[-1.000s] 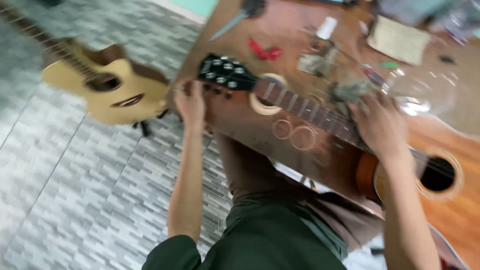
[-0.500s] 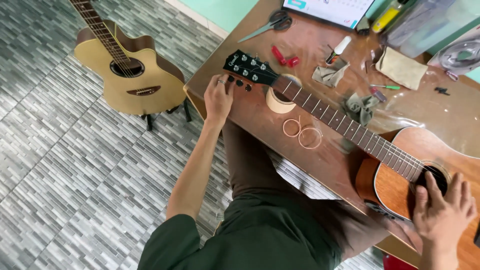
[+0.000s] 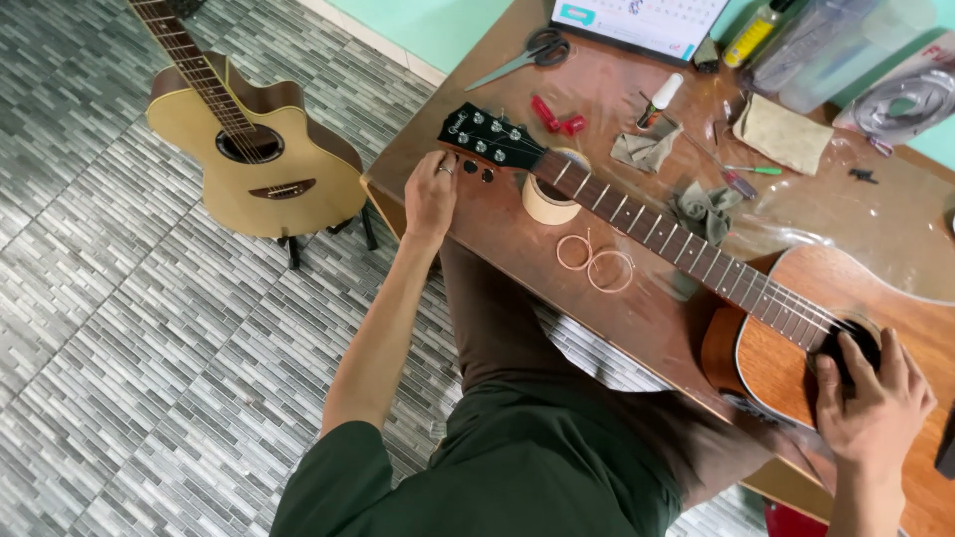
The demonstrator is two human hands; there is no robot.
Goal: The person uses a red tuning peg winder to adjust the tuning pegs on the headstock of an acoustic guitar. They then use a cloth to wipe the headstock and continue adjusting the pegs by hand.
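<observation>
A brown acoustic guitar (image 3: 786, 338) lies flat on the wooden table (image 3: 517, 239), its neck resting on a tape roll (image 3: 549, 199). My left hand (image 3: 431, 191) pinches a tuning peg on the near side of the black headstock (image 3: 489, 137). My right hand (image 3: 873, 406) rests on the guitar body with its fingers over the strings at the sound hole (image 3: 856, 343). Two coiled strings (image 3: 595, 261) lie on the table in front of the neck.
A second, pale acoustic guitar (image 3: 254, 149) stands on a floor stand to the left. Scissors (image 3: 527, 58), two red pieces (image 3: 557, 114), grey cloths (image 3: 647, 149), a screwdriver (image 3: 741, 177), a bottle and plastic boxes crowd the far side of the table. Grey tiled floor lies below.
The view has steadied. My right hand moved from the neck down to the sound hole. My left hand stays at the headstock pegs.
</observation>
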